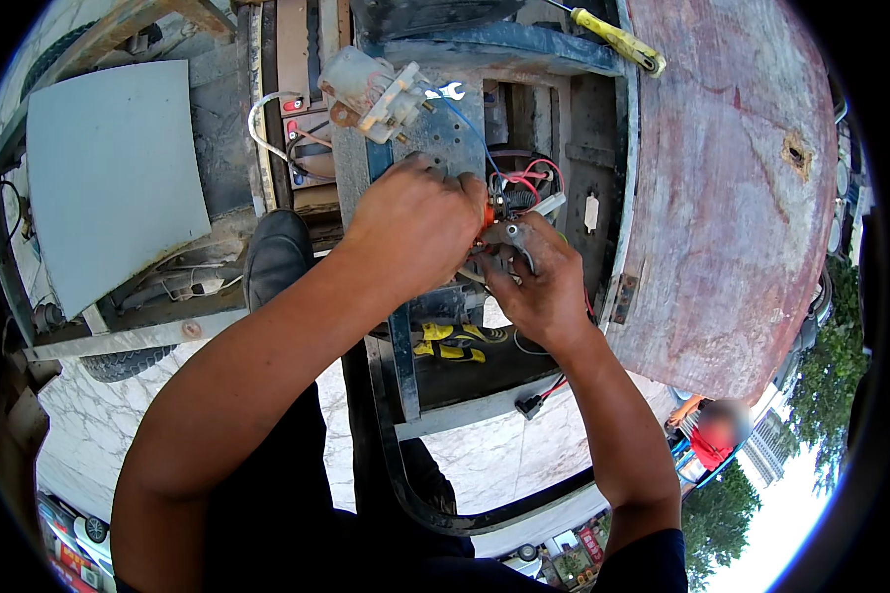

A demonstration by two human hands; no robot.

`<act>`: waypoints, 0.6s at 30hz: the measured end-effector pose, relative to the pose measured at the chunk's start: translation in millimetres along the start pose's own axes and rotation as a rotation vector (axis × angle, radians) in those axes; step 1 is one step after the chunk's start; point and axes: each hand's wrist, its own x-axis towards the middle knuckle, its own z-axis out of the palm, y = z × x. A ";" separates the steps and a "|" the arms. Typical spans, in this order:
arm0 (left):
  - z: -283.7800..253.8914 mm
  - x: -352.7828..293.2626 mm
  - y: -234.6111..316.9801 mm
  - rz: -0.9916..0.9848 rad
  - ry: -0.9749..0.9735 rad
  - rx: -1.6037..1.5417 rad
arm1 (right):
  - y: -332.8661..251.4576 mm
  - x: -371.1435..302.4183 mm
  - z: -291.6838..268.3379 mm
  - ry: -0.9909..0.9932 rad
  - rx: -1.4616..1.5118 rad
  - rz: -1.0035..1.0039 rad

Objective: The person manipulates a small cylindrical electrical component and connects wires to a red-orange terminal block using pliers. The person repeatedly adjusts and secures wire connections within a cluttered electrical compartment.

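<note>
My left hand (420,222) is closed, its fingers pressed against a small orange-red part (488,214) among the wires. Close beside it, my right hand (544,282) has its fingers curled round a small grey metal piece (512,233) with a round spot on it; its kind is unclear. Red wires (534,176) and a blue wire (477,128) run to the place where both hands meet. Above my left hand, a dirty metal motor-like unit (366,94) rests on the frame, with an open-end wrench (447,91) next to it.
Yellow-and-black pliers (460,341) lie in a tray below my hands. A yellow-handled screwdriver (618,42) lies by the worn reddish panel (727,198). Batteries (307,138) and a grey sheet (114,178) are on the left. A black connector (530,405) hangs low; a person (714,445) is at far right.
</note>
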 end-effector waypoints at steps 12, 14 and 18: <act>1.0 0.0 0.8 0.005 0.021 0.025 | -2.7 0.5 -0.8 0.002 0.031 0.026; -0.6 -0.7 1.1 0.012 0.030 0.023 | -3.1 0.3 -0.2 0.007 0.030 0.033; 2.6 -0.5 0.3 0.011 0.054 0.020 | -1.9 -0.4 2.0 0.024 0.086 0.032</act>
